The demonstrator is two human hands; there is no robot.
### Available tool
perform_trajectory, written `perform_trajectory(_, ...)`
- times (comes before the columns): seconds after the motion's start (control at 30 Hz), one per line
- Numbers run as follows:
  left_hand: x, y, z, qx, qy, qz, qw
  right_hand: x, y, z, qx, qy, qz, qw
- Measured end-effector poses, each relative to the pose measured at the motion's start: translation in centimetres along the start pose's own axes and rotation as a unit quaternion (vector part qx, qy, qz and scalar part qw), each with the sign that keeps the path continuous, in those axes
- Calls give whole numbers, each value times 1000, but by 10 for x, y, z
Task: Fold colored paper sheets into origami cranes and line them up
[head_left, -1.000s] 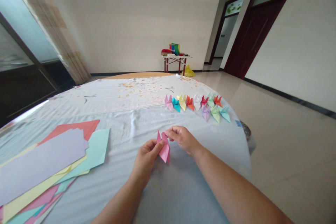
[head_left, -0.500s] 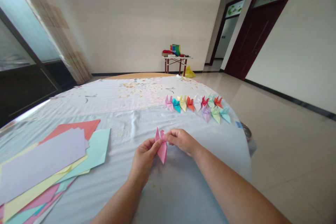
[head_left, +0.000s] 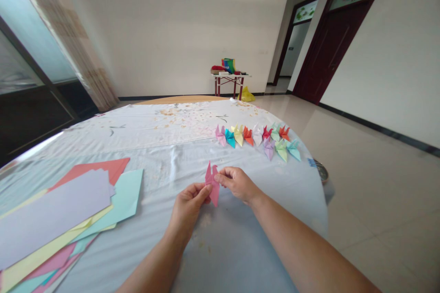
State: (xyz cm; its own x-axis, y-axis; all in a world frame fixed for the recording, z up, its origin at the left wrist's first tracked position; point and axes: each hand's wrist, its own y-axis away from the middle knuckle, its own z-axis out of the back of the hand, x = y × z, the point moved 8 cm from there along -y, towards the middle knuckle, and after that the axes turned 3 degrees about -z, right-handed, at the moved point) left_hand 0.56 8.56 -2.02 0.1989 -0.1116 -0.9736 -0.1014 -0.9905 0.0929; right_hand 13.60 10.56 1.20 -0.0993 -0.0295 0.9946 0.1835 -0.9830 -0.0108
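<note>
A pink paper crane (head_left: 215, 192) is held up over the near middle of the table, its pointed ends upward and a folded wing hanging down. My left hand (head_left: 191, 197) pinches its left side between thumb and fingers. From the right, the thumb and forefinger of my right hand (head_left: 237, 182) grip the crane just below its bent head. Beyond my right hand stand several finished paper cranes (head_left: 257, 135) in mixed colours, lined up in two rows.
Left of my hands lies a loose pile of coloured paper sheets (head_left: 62, 210). A pale patterned tablecloth (head_left: 165, 146) covers the round table. Farther off, a small side table (head_left: 231, 76) with boxes and a yellow bag (head_left: 246, 94) stand by the wall.
The pink crane has turned and risen slightly in my fingers. My left hand has shifted a little lower on it. The paper pile and the rows of cranes stay as they were.
</note>
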Motion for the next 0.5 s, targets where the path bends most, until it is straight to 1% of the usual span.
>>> perform_trajectory(0.1, -6, 1, 3, -21, -36, -21, 999, 4, 1, -1, 0, 6, 16, 1000)
perform_trajectory(0.23, -20, 4, 13, -92, -69, -75, 990, 13, 2, 2, -19, 5, 57, 998)
perform_trajectory(0.3, -23, 6, 15, -111, -83, -77, 987, 14, 1, 3, -29, -4, 65, 997)
perform_trajectory(0.33, -23, 6, 15, -109, -89, -69, 988, 14, 1, 4, -33, -11, 67, 997)
perform_trajectory(0.4, -21, 6, 11, -85, -89, -48, 991, 13, 1, 4, -31, -23, 70, 997)
perform_trajectory(0.5, -16, 4, 7, -58, -29, -33, 997, 14, 2, 0, -7, -33, 78, 996)
